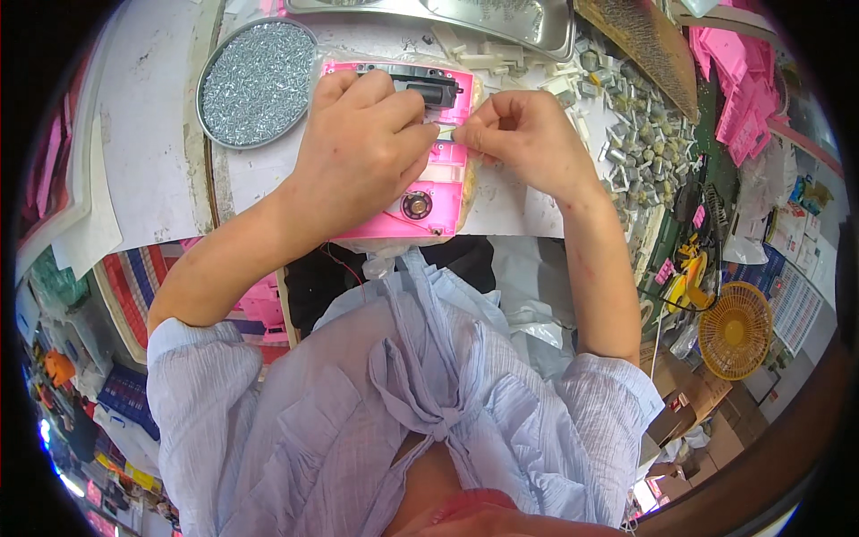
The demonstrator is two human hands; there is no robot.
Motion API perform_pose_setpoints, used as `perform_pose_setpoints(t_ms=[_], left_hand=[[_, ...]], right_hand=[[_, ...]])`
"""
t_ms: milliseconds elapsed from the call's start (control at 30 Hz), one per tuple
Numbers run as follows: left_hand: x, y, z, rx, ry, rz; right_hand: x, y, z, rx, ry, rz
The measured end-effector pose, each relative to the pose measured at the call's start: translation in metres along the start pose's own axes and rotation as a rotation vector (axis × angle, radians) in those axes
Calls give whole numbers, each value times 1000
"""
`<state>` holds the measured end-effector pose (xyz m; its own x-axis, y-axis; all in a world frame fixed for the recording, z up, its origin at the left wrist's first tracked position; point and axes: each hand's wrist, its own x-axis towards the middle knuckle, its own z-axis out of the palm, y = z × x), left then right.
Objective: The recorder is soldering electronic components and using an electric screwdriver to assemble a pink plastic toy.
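A pink plastic housing [436, 198] lies on the bench in front of me, on clear plastic wrapping. A round black speaker [416, 205] sits at its near end, with a red wire beside it. Across the far end runs a black plastic part [436, 92]. My left hand [362, 148] rests over the housing's left side, fingers curled down; what they grip is hidden. At the right edge, my right hand [528, 139] pinches a thin yellowish wire [446, 131] between thumb and forefinger, close to the left fingertips.
A round tray of small silver screws [257, 83] stands at left. Metal trays [510, 22] are at the back. White plastic pieces [488, 54] and many small metal cylinders [640, 148] spread to the right. Beyond them are pink parts [738, 85] and a yellow basket [735, 331].
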<state>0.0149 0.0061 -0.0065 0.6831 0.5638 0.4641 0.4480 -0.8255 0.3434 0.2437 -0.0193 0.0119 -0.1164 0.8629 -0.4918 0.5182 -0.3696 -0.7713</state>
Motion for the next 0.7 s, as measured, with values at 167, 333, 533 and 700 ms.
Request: perform_pose_setpoints(t_ms=[167, 333, 533, 700], left_hand=[[14, -5, -5, 40, -135, 50], [42, -5, -5, 10, -180, 134], [73, -12, -4, -65, -243, 356], [73, -31, -4, -81, -298, 526]], right_hand=[[0, 12, 9, 5, 43, -64], [-19, 0, -23, -178, 118, -250], [-3, 75, -263, -171, 972, -8], [33, 223, -424, -981, 806, 894]])
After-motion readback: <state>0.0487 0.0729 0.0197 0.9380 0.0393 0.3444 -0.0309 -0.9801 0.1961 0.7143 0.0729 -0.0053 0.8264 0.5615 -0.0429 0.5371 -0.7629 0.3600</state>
